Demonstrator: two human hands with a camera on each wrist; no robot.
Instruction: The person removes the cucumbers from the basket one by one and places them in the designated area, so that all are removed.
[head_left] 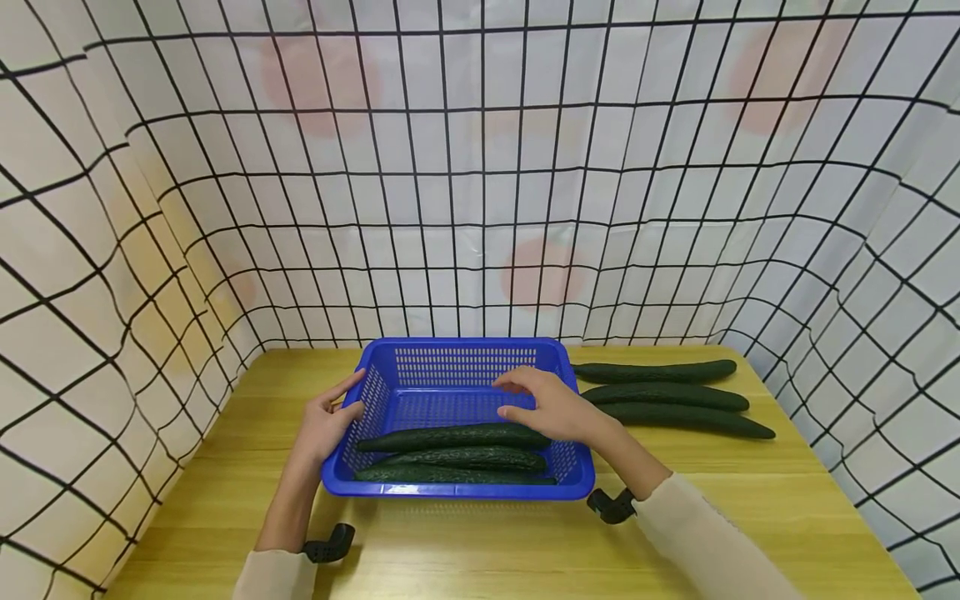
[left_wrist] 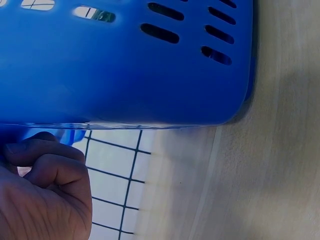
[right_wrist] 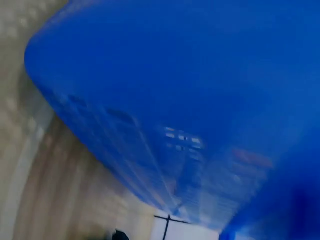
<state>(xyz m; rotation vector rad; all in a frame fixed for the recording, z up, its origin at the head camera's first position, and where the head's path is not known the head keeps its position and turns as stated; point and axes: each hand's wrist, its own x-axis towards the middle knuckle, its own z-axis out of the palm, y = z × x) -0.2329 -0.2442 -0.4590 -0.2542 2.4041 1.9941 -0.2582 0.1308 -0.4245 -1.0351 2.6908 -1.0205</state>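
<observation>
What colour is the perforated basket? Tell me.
Solid blue; the perforated basket shows best in the head view.

Saw a rectangular blue plastic basket, slotted along its sides, standing upright on a wooden tabletop. Found three long, dark-green cucumbers lying lengthwise inside by the near wall. Noted three similar cucumbers side by side outside, just to the right.

Wall of the blue basket, upper left, pierced by rounded slots; through one, a dark green patch is visible. At lower left, the left hand, fingers bent, grips the basket's edge. Beside it, black grid lines cross a white backing. The pale, wood-grained surface occupies the right side.
</observation>
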